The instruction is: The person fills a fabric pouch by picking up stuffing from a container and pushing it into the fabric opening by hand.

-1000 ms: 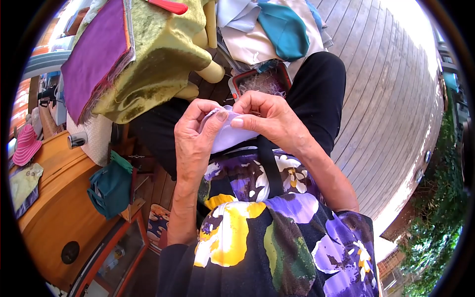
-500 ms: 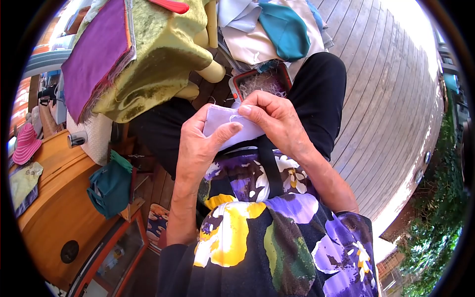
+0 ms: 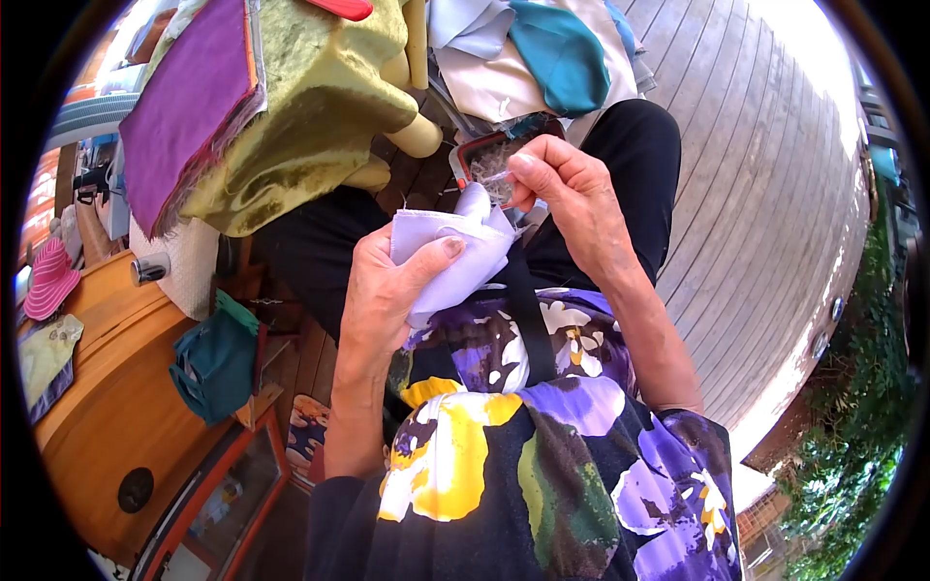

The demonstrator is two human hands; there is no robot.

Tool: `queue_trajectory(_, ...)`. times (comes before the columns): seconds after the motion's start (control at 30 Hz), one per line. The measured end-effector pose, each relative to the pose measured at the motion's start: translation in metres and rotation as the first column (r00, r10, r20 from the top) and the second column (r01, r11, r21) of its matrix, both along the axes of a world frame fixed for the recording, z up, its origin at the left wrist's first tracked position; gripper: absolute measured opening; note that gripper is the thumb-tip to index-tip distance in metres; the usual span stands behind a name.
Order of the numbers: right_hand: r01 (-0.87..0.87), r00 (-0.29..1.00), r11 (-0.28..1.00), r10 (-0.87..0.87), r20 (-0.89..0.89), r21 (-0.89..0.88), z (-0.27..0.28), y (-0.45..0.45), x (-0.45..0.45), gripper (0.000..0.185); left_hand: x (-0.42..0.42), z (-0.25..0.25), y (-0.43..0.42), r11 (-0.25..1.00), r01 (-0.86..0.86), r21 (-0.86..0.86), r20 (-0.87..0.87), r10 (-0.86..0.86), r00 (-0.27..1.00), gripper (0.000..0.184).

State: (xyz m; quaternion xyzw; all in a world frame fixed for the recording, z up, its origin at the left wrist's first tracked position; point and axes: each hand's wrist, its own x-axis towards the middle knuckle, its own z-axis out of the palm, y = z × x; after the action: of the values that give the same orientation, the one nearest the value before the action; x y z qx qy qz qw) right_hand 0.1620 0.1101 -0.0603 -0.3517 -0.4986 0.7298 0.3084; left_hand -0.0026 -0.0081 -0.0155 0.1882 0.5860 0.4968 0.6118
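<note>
My left hand (image 3: 383, 286) is closed on a piece of lilac fabric (image 3: 441, 271), its thumb pressed flat on top and the fingers underneath. The cloth is folded, and one corner sticks up toward the tray. To the right and a little higher, my right hand (image 3: 581, 198) pinches a thin pale thread (image 3: 497, 177) between thumb and forefinger, close to that raised corner. Beyond the hands, between the knees, sits a red-rimmed tray (image 3: 463, 155) with a tangle of loose thread ends (image 3: 496, 160) in it.
Olive velvet (image 3: 300, 136) and a purple cloth with frayed edges (image 3: 189, 97) drape at the upper left beside cardboard tubes (image 3: 417, 140). Teal fabric (image 3: 557, 58) lies on pale cloths ahead. A teal bag (image 3: 218, 368) hangs by the wooden furniture (image 3: 107, 407); decking (image 3: 746, 194) stretches right.
My right hand has moved up and to the right, off the cloth, with the pale thread in its pinch. The fabric's corner has lifted; my left hand keeps its hold.
</note>
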Motion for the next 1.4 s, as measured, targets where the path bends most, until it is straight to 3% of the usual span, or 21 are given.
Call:
queue_trajectory(0.1, -0.211, 0.976, 0.977, 0.213, -0.048, 0.039, 0.003, -0.004, -0.001, 0.015, 0.002, 0.000, 0.003, 0.999, -0.040, 0.036, 0.030, 0.039, 0.999, 0.023)
queue_trajectory(0.23, -0.218, 0.972, 0.945, 0.188, 0.143, 0.243, 0.015, -0.006, -0.001, 0.018, 0.001, 0.000, 0.002, 0.999, -0.024, 0.027, -0.051, 0.026, 0.998, 0.022)
queue_trajectory(0.37, -0.272, 0.961, 0.861, 0.222, 0.164, 0.430, 0.019, -0.010, -0.003, 0.014, 0.002, -0.002, 0.003, 0.999, 0.032, 0.043, -0.116, -0.027, 0.993, 0.020)
queue_trajectory(0.4, -0.272, 0.961, 0.861, 0.222, 0.165, 0.430, 0.017, -0.010, -0.004, 0.014, 0.002, -0.001, 0.003, 0.999, 0.032, 0.043, -0.116, -0.027, 0.993, 0.020)
queue_trajectory(0.47, -0.112, 0.977, 0.961, 0.059, 0.206, 0.253, 0.012, -0.010, -0.008, 0.015, 0.004, 0.000, 0.003, 0.999, 0.030, -0.011, -0.106, -0.031, 0.994, 0.021)
queue_trajectory(0.5, -0.003, 0.992, 0.975, -0.025, 0.123, 0.224, 0.005, -0.008, -0.009, 0.012, 0.005, 0.001, 0.003, 1.000, 0.028, -0.011, -0.108, -0.029, 0.994, 0.021)
queue_trajectory(0.63, -0.054, 0.986, 0.945, -0.001, 0.167, 0.324, 0.014, -0.005, -0.004, 0.011, 0.004, 0.001, 0.003, 0.999, 0.029, -0.019, -0.123, -0.031, 0.992, 0.020)
queue_trajectory(0.7, -0.140, 0.984, 0.715, 0.026, 0.174, 0.685, 0.018, -0.007, -0.005, 0.010, 0.005, 0.001, 0.005, 0.999, 0.035, -0.016, -0.148, -0.037, 0.988, 0.019)
queue_trajectory(0.73, -0.141, 0.984, 0.715, 0.027, 0.175, 0.685, 0.020, -0.009, -0.005, 0.010, 0.007, 0.001, 0.006, 0.999, 0.045, 0.019, -0.199, -0.040, 0.979, 0.017)
queue_trajectory(0.8, -0.240, 0.953, 0.585, -0.009, 0.302, 0.775, 0.025, -0.014, -0.006, 0.010, 0.008, 0.002, 0.007, 0.997, 0.057, 0.054, -0.250, -0.042, 0.967, 0.015)
queue_trajectory(0.93, -0.277, 0.937, 0.523, -0.040, 0.348, 0.806, 0.028, -0.018, -0.010, 0.008, 0.012, 0.002, 0.006, 0.991, 0.127, 0.051, -0.523, -0.082, 0.849, 0.014)
queue_trajectory(0.97, -0.277, 0.937, 0.522, -0.040, 0.348, 0.807, 0.026, -0.019, -0.011, 0.008, 0.012, 0.001, 0.006, 0.984, 0.159, 0.078, -0.604, -0.080, 0.793, 0.014)
queue_trajectory(1.1, -0.165, 0.937, 0.633, -0.138, 0.320, 0.757, 0.018, -0.023, -0.020, 0.009, 0.004, 0.001, 0.009, 0.974, 0.223, 0.042, -0.568, -0.160, 0.807, 0.013)
queue_trajectory(1.17, -0.106, 0.940, 0.653, -0.180, 0.289, 0.750, 0.016, -0.022, -0.020, 0.008, 0.004, -0.004, 0.009, 0.985, 0.142, 0.094, -0.360, -0.099, 0.928, 0.013)
queue_trajectory(1.2, -0.060, 0.920, 0.644, -0.261, 0.293, 0.763, 0.013, -0.016, -0.019, 0.008, 0.004, -0.002, 0.007, 0.985, 0.143, 0.095, -0.359, -0.100, 0.928, 0.013)
queue_trajectory(1.27, -0.030, 0.869, 0.620, -0.371, 0.327, 0.784, 0.009, 0.002, -0.011, 0.007, 0.005, 0.004, 0.002, 0.994, 0.109, -0.004, -0.225, -0.107, 0.969, 0.013)
queue_trajectory(1.37, -0.024, 0.916, 0.862, -0.184, 0.356, 0.507, 0.025, 0.008, -0.004, 0.009, 0.001, 0.001, -0.001, 0.998, 0.069, -0.004, -0.160, -0.069, 0.985, 0.014)
queue_trajectory(1.4, -0.026, 0.915, 0.860, -0.185, 0.359, 0.510, 0.024, 0.006, -0.003, 0.009, 0.001, 0.001, 0.001, 0.999, 0.046, -0.013, -0.129, -0.048, 0.990, 0.016)
